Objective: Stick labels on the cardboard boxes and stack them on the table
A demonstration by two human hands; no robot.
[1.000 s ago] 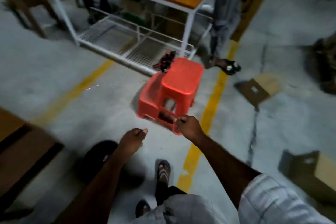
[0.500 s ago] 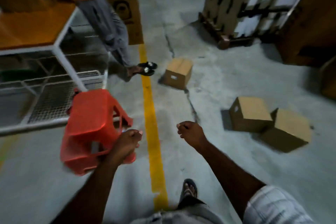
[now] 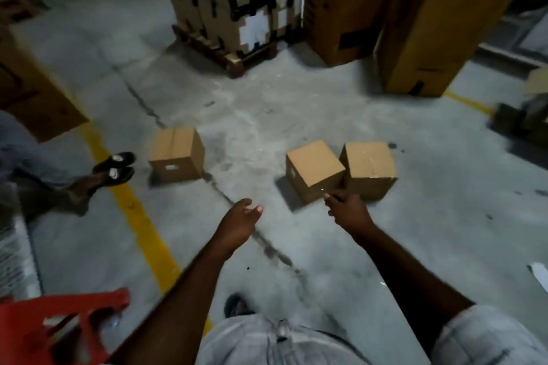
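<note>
Both hands were empty and stretched out over the grey floor. The left hand (image 3: 240, 220) was loosely open. The right hand (image 3: 345, 208) had loose fingers, just in front of two small brown cardboard boxes (image 3: 314, 169) that touched. A third small brown box (image 3: 177, 154) sat far off beyond the left hand.

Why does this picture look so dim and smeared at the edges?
Head view: the light is low and flat, so the small cardboard boxes cast only soft shadows on the floor. The red stool and the person's legs at the left edge are motion-blurred. The wide lens bends the yellow line. Both hands, left and right, stay fairly sharp.
</note>
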